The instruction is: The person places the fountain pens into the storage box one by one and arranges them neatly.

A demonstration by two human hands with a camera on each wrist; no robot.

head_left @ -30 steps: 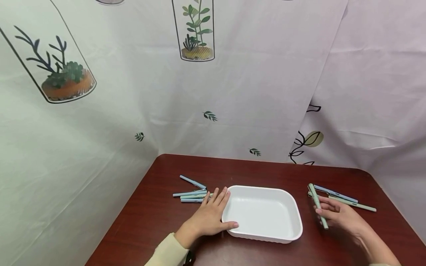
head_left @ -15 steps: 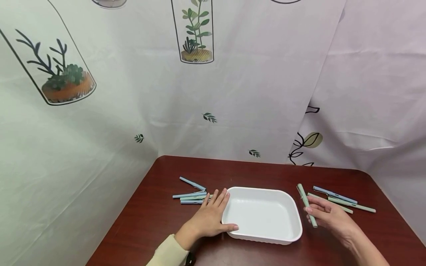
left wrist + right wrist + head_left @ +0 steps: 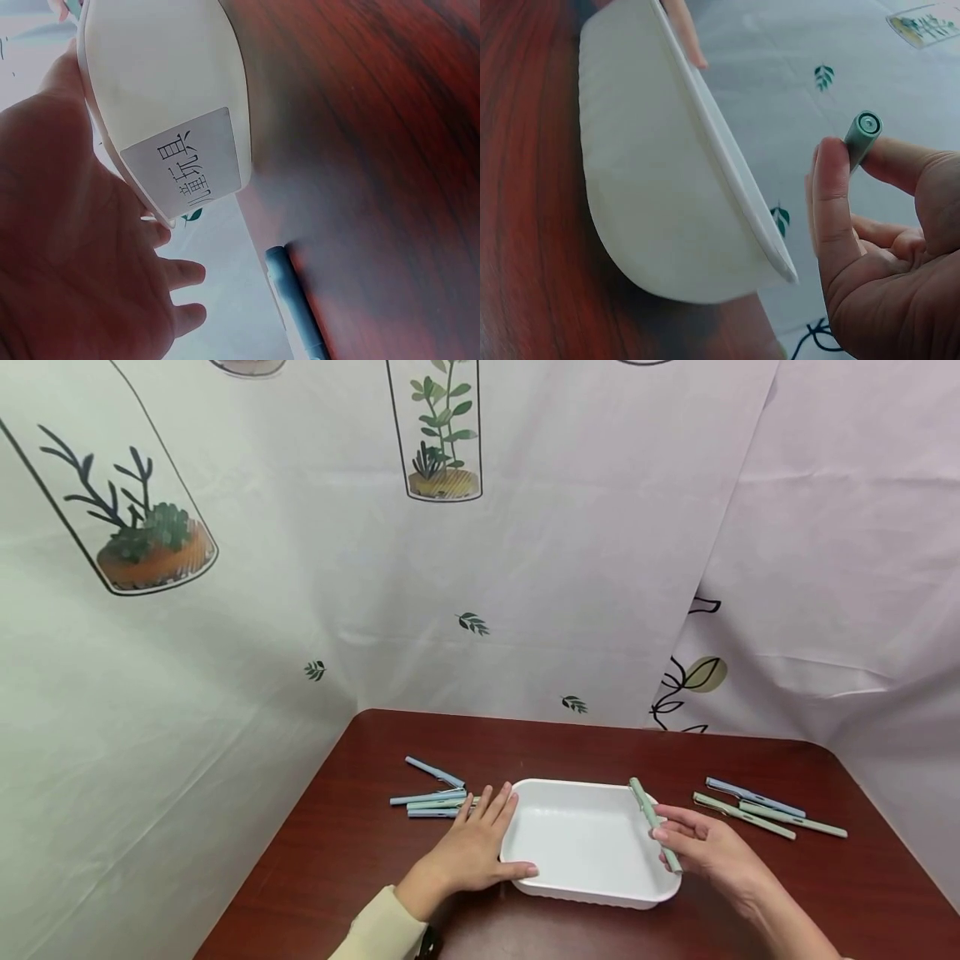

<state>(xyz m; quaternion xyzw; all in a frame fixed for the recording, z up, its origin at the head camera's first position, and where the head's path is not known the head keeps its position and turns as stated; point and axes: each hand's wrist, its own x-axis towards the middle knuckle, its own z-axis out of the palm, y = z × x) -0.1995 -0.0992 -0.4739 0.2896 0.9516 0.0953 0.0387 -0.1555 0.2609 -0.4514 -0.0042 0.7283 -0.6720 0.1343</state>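
One pen (image 3: 648,812) my right hand (image 3: 703,847) pinches might slip if it hits the tray (image 3: 585,847) my spread left hand (image 3: 474,852) touches.

The slender sage-green pen (image 3: 647,807) in the right hand (image 3: 705,850) matches three loose slim green pens (image 3: 793,818), unlike the four soft-blue pens (image 3: 429,797). The rectangular white tray (image 3: 585,852) bears a pale label (image 3: 177,160) lettered in black. Dark grain streaks the red-brown surface (image 3: 337,868), the long sleeve (image 3: 384,925) is cream, and the white cloth backdrop (image 3: 570,568) carries green leaf sprigs (image 3: 473,623) and black-outlined plant jars (image 3: 444,485).
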